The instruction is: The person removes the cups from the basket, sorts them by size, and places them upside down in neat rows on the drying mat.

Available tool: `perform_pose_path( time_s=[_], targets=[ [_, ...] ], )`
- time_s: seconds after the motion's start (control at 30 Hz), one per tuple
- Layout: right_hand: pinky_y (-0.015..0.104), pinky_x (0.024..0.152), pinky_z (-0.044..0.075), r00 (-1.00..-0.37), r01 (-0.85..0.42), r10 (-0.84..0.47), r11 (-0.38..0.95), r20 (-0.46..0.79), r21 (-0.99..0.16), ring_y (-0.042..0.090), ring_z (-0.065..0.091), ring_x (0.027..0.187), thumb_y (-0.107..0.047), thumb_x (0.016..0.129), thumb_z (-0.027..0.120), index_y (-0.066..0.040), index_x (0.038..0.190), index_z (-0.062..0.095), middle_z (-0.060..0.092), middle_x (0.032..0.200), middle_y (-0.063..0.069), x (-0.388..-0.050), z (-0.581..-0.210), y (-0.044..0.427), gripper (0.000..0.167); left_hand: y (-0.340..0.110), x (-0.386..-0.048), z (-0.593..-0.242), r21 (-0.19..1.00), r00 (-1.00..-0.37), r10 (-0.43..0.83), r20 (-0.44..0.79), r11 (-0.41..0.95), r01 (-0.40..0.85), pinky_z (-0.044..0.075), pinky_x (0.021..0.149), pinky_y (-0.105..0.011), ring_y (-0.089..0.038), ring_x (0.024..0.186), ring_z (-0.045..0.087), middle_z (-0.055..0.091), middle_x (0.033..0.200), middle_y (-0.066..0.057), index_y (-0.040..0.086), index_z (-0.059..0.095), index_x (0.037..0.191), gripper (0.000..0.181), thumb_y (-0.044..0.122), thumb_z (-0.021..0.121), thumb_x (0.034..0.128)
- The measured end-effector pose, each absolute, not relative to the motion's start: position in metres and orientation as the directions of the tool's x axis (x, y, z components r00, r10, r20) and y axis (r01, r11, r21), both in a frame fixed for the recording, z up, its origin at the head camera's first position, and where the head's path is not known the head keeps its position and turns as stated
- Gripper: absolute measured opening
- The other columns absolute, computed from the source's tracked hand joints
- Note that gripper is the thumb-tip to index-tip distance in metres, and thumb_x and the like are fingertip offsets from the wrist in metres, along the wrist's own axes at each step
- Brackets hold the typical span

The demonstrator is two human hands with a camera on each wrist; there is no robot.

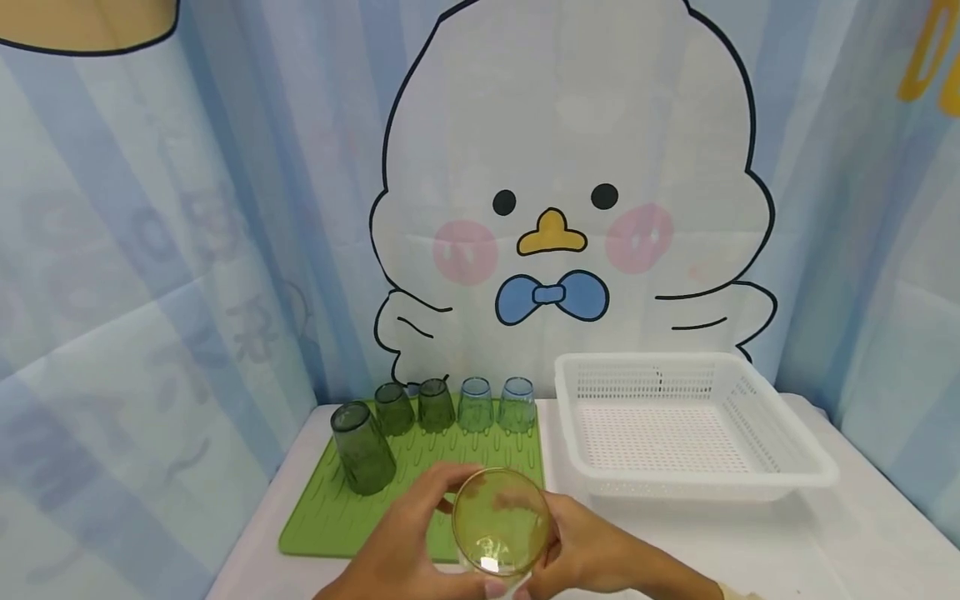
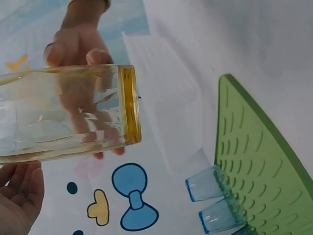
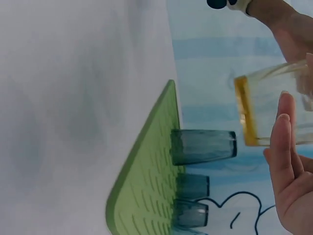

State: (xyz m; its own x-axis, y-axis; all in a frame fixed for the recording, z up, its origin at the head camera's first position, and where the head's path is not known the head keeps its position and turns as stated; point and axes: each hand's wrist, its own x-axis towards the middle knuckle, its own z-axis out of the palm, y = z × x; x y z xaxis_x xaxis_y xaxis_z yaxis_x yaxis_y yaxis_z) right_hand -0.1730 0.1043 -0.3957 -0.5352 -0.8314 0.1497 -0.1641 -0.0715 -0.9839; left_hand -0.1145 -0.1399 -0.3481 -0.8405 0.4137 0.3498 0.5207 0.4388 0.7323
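A clear amber-tinted glass tumbler (image 1: 502,521) is held up between both hands in front of the green mat's near edge, one round end facing the head camera. My left hand (image 1: 408,542) grips its left side, thumb low and fingers behind. My right hand (image 1: 592,546) holds the opposite side, its thumb at the bottom. In the left wrist view the tumbler (image 2: 68,112) lies across the picture, showing its long clear wall and a thick amber band at one end. Fingers of the right hand (image 3: 288,171) lie along the glass in the right wrist view.
On the green drying mat (image 1: 315,525) stand a tall dark green glass (image 1: 363,450), two small dark green glasses (image 1: 435,407) and two small blue-tinted glasses (image 1: 476,407). A white plastic basket (image 1: 697,483) sits to the right on the white table. Printed curtains (image 1: 562,125) surround the table.
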Motion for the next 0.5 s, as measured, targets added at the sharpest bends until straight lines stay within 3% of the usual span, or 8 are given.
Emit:
perform_pose_path(
  time_s=[0.1, 0.23, 0.37, 0.5],
  targets=[
    [0.032, 0.100, 0.053, -0.510, -0.142, -0.845, -0.104, 0.162, -0.984, 0.023, 0.063, 0.116, -0.004, 0.081, 0.078, -0.005, 0.146, 0.042, 0.061, 0.131, 0.014, -0.174, -0.411, 0.100, 0.074, -0.139, -0.113, -0.347, 0.697, -0.806, 0.421, 0.416, 0.422, 0.580, 0.052, 0.089, -0.028, -0.007, 0.111, 0.056, 0.055, 0.133, 0.008, 0.030, 0.046, 0.143, 0.078, 0.038, 0.088, 0.0770],
    [0.030, 0.105, 0.048, -0.478, -0.039, -0.870, -0.112, 0.117, -0.993, 0.026, 0.057, 0.126, -0.014, 0.089, 0.077, -0.003, 0.151, 0.033, 0.053, 0.141, 0.013, -0.174, -0.422, 0.096, 0.076, -0.139, -0.110, -0.345, 0.666, -0.773, 0.420, 0.475, 0.403, 0.628, 0.053, 0.087, -0.028, -0.007, 0.110, 0.055, 0.056, 0.131, 0.006, 0.029, 0.045, 0.144, 0.082, 0.036, 0.089, 0.0759],
    [0.031, 0.104, 0.049, -0.464, -0.035, -0.880, -0.097, 0.103, -0.995, 0.025, 0.058, 0.126, -0.023, 0.094, 0.072, -0.004, 0.151, 0.035, 0.054, 0.141, 0.013, -0.173, -0.424, 0.091, 0.070, -0.140, -0.108, -0.344, 0.676, -0.770, 0.410, 0.488, 0.381, 0.631, 0.053, 0.086, -0.028, -0.007, 0.109, 0.056, 0.056, 0.131, 0.004, 0.028, 0.045, 0.145, 0.083, 0.031, 0.090, 0.0761],
    [0.028, 0.096, 0.053, -0.506, -0.049, -0.860, -0.046, 0.065, -0.998, 0.019, 0.065, 0.115, -0.016, 0.093, 0.072, -0.005, 0.144, 0.045, 0.064, 0.131, 0.009, -0.172, -0.423, 0.095, 0.058, -0.142, -0.106, -0.344, 0.709, -0.791, 0.408, 0.456, 0.372, 0.600, 0.052, 0.087, -0.029, -0.008, 0.110, 0.057, 0.055, 0.132, 0.003, 0.029, 0.044, 0.146, 0.082, 0.027, 0.088, 0.0775]
  ],
)
